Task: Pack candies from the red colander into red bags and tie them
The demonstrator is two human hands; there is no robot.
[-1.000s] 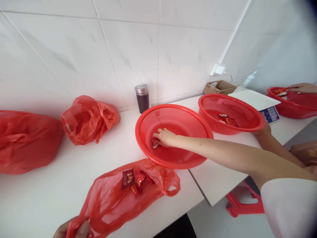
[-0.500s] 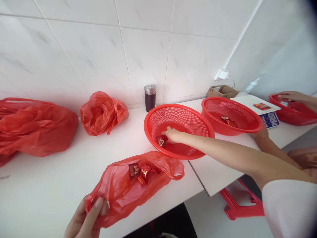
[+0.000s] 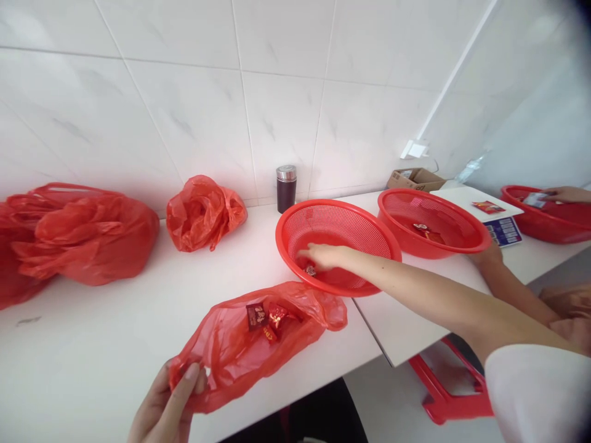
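My left hand (image 3: 172, 400) pinches one end of a thin red plastic bag (image 3: 231, 369), which lies spread on the table with its mouth partly open. Inside the bag are a dark red packet (image 3: 256, 316) and brighter red packets (image 3: 277, 316) with gold print. My right hand (image 3: 323, 256) reaches down into a red perforated plastic basket (image 3: 339, 212). Its fingers curl over a small dark red packet (image 3: 309, 269) with white print, partly hidden beneath them.
Red plastic bags (image 3: 106, 234) and a crumpled one (image 3: 205, 215) sit left. A dark tumbler (image 3: 286, 191) stands by the wall. Rightward are a second red basket (image 3: 434, 243) holding packets, a scale (image 3: 503, 231), a cardboard box (image 3: 415, 179) and another person's hand (image 3: 567, 194) at a third basket (image 3: 545, 227).
My right hand has shifted over the packet in the basket and now covers much of it. The left hand keeps its pinch on the bag. The view has moved slightly left.
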